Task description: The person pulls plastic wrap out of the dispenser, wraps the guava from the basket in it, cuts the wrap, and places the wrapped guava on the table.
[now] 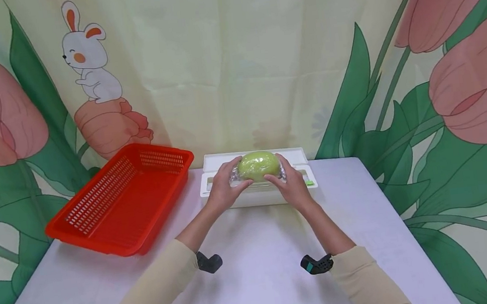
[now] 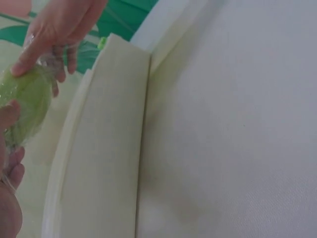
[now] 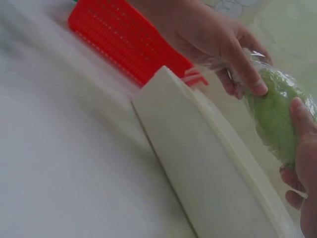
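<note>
A green mango [image 1: 258, 165], wrapped in crinkled clear plastic film, is held up between both hands over a white box. My left hand [image 1: 225, 186] grips its left end, with the thumb on the near side and the fingers curled behind. At the other end my right hand [image 1: 292, 184] grips it the same way. Bunched film [image 1: 234, 174] sticks out by the left fingers. Below stands the long white cling film dispenser [image 1: 258, 199], its lid [image 1: 253, 157] raised at the back. The right wrist view shows the mango [image 3: 277, 116] with both thumbs pressing its skin through the film.
A red perforated plastic basket [image 1: 123, 201] stands to the left of the dispenser on the white table [image 1: 258, 280]. A small bright green piece [image 1: 309, 183] sits at the dispenser's right end. Behind the table hangs a curtain [image 1: 261, 69] printed with tulips and a rabbit.
</note>
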Demonstrator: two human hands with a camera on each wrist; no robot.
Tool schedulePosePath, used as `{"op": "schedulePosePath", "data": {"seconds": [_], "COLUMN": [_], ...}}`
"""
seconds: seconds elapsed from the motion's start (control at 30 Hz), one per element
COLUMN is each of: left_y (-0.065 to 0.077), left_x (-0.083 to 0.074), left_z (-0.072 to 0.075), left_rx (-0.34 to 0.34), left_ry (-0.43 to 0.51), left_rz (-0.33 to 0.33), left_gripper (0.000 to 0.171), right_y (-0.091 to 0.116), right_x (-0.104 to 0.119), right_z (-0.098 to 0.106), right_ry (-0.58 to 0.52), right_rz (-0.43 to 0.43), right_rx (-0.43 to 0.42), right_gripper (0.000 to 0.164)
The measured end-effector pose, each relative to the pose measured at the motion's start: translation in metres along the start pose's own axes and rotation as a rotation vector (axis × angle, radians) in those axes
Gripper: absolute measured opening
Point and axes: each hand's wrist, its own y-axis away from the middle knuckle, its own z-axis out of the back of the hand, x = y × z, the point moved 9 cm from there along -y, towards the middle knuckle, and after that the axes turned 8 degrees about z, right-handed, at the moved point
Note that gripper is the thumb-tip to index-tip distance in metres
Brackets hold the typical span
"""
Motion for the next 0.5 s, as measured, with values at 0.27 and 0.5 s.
{"op": "schedulePosePath", "data": {"seconds": [0.27, 0.5], "left_y": [0.004, 0.005], "left_x": [-0.003, -0.009], "left_z": [0.005, 0.007], "left_rx": [-0.008, -0.003], "left_ry": [0.021, 0.041], "left_rz": [0.003, -0.013], "left_gripper": [0.071, 0.070], "right_y": [0.003, 0.008], "right_x": [0.008, 0.013], "right_z": [0.002, 0.009], "right_ry": [-0.004, -0.005], "right_rz": [0.008, -0.006], "right_rx": [0.006, -0.009], "right_gripper": [0.071, 0.069]}}
